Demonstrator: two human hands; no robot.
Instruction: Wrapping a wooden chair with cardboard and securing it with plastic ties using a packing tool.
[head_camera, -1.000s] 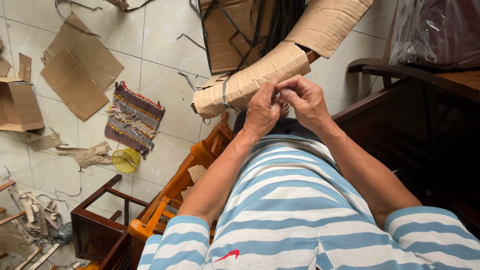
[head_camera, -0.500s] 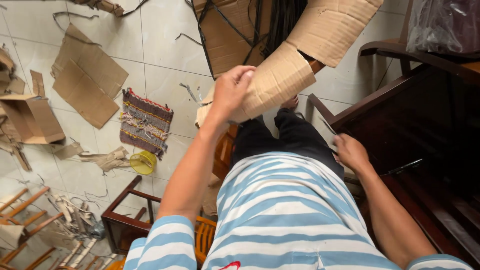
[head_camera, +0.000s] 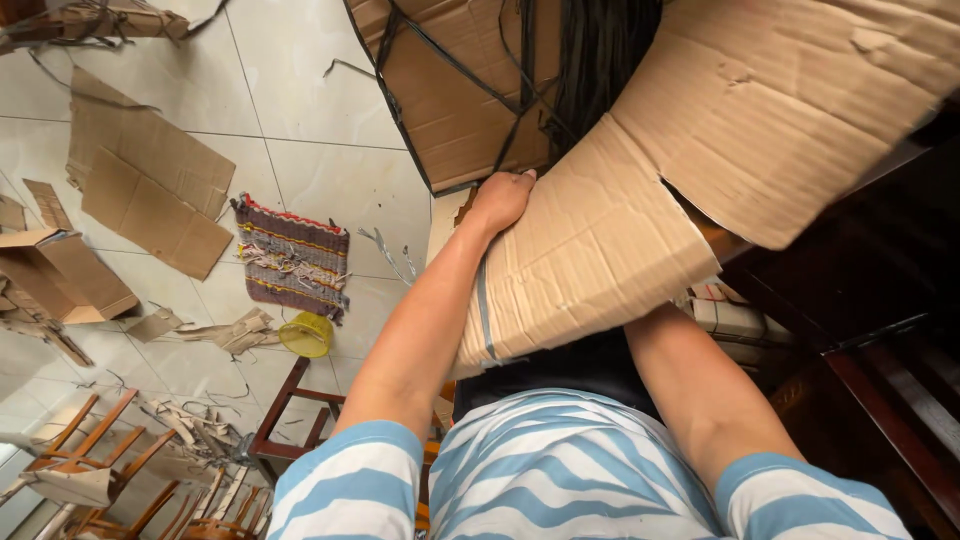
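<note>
At frame centre: a large bent cardboard sheet (head_camera: 600, 250) slopes from the upper right down to the person's lap.
Left hand (head_camera: 500, 198): curled over the sheet's upper left edge, gripping it.
Right hand: hidden under the cardboard; only the forearm shows at lower right, so its grip cannot be told.
Upper middle: an open cardboard box (head_camera: 450, 100) crossed by black straps.
Left of centre: a striped woven mat (head_camera: 292, 255) on the tiled floor, a yellow cup (head_camera: 306, 334) just below it.
Upper left: flat cardboard scraps (head_camera: 150, 190).

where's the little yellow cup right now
In the head view the yellow cup lies on the tiled floor at lower left, just below the striped woven mat, left of the person's left arm.
</note>
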